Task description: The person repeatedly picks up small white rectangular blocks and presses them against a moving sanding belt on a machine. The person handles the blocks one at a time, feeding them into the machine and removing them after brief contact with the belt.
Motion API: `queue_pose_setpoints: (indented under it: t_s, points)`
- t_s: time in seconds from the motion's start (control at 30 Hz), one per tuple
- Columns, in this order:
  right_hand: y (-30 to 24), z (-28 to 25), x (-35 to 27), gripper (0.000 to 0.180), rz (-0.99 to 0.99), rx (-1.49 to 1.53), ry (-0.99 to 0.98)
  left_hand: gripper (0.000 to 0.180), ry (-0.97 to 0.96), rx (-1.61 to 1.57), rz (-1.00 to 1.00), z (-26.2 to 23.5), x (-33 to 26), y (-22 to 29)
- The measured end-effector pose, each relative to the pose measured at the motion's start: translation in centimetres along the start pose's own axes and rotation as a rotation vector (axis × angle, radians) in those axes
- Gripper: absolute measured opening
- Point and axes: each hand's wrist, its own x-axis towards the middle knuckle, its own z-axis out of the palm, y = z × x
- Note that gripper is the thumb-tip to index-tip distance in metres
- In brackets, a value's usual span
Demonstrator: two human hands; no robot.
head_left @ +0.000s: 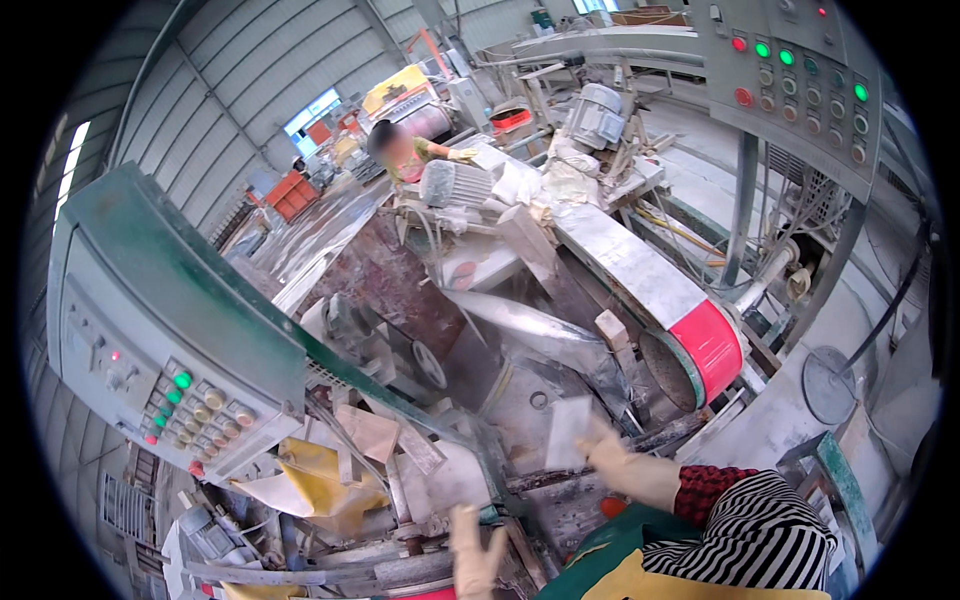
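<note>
My right hand [612, 458], in a pale glove, reaches out from a red checked cuff and a black-and-white striped sleeve. Its fingers are closed on the edge of a pale rectangular slab [568, 432], blurred a little and held over the machine bed. Low in the middle, my left hand [477, 556], also gloved in a pale colour, has its fingers apart and nothing in them. Nearest to it lie dusty rails and a whitish surface [446, 478]. A green and yellow apron [620, 555] covers my front.
A grey control cabinet [150, 370] with lit buttons stands left; another button panel [800, 85] hangs upper right. A conveyor with a red end guard [706, 348] runs beyond my right hand. Another person [405, 158] works behind a motor [457, 186]. Stone offcuts [368, 432] lie left.
</note>
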Motion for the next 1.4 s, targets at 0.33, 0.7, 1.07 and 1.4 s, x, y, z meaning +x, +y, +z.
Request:
queue_pose_setpoints:
  t_s: [0.33,0.7,1.07,1.4]
  points:
    - [-9.6,-18.2,13.2,0.09,-0.54,-0.214,0.712,0.074,0.278,0.577,-0.792,-7.6,-15.3,-23.1]
    - [-8.2,-24.8,20.7,0.077,-0.335,-0.607,1.018,0.098,0.014,1.052,-0.596,-4.7,-19.9,-36.1]
    - [-9.0,-24.1,19.3,0.072,-0.147,-0.356,0.804,0.08,0.317,0.619,-0.79,-4.4,-18.2,-28.0]
    - [-6.8,-20.3,11.9,0.07,-0.407,-0.263,0.517,0.079,0.291,0.727,-0.816,-5.3,-15.9,-21.2]
